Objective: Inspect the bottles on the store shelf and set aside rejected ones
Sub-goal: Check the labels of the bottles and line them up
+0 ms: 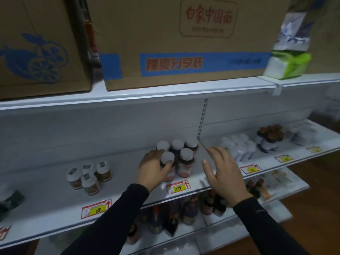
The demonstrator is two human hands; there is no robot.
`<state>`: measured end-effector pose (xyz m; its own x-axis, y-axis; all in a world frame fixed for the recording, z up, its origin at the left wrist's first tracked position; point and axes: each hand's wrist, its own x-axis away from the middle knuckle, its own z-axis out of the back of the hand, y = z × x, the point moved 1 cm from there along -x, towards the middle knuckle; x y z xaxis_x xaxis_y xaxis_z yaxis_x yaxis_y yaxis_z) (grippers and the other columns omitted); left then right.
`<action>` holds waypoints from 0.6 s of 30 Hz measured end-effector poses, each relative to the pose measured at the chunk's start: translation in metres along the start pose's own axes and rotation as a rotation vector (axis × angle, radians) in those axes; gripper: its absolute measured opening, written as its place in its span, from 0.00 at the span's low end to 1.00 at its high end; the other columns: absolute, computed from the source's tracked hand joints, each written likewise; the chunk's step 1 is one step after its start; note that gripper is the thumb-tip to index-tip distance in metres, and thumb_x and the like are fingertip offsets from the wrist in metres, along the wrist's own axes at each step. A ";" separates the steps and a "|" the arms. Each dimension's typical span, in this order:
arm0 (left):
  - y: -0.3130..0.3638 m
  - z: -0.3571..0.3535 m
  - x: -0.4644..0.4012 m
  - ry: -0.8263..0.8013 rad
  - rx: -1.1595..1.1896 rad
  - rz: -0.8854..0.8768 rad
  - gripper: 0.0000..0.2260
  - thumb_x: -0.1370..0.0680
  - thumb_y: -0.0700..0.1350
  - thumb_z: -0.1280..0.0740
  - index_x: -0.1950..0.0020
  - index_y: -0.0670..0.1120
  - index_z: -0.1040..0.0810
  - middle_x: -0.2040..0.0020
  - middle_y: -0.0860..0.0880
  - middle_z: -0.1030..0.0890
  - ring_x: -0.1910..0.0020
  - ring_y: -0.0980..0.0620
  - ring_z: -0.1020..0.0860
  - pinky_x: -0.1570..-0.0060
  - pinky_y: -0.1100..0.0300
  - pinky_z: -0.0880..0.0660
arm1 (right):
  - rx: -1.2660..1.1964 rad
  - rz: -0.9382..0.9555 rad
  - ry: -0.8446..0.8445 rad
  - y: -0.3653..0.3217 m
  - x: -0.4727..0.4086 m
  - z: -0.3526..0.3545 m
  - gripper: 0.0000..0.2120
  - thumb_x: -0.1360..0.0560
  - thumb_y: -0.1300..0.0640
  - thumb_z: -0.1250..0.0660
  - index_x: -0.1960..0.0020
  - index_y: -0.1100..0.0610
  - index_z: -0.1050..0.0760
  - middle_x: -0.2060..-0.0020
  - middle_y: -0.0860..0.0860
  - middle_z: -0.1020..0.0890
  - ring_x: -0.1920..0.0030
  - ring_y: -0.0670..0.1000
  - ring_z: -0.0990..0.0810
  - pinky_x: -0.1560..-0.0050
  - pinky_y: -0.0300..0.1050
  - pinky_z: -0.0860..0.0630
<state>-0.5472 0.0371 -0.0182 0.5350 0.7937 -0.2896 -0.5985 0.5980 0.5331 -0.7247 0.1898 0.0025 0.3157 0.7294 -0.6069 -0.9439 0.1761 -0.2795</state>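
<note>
Right hand (225, 172) hovers, fingers spread, empty; at its 9 o'clock left hand (153, 169) grips front white-capped bottle (167, 167) on the shelf (128, 203), four more bottles (181, 150) behind; nothing visibly rejected, inspection likely early.

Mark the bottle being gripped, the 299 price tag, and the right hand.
Gripped bottle (167, 157), head view: on its white cap.
299 price tag (178, 187), head view: on the tag's middle, above the yellow patch.
Right hand (223, 171), head view: on the back of the hand.
</note>
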 end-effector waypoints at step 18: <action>0.033 -0.015 -0.005 0.165 0.370 0.479 0.11 0.29 0.53 0.27 0.55 0.52 0.26 0.56 0.51 0.20 0.54 0.48 0.21 0.54 0.57 0.26 | -0.319 0.137 -0.368 0.043 -0.022 -0.047 0.21 0.21 0.45 0.40 0.33 0.55 0.28 0.37 0.51 0.25 0.39 0.53 0.25 0.44 0.46 0.25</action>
<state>-0.5790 0.0550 -0.0112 0.1413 0.9885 -0.0532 -0.4874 0.1163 0.8654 -0.7673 0.1500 -0.0307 0.0815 0.9263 -0.3677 -0.8793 -0.1069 -0.4641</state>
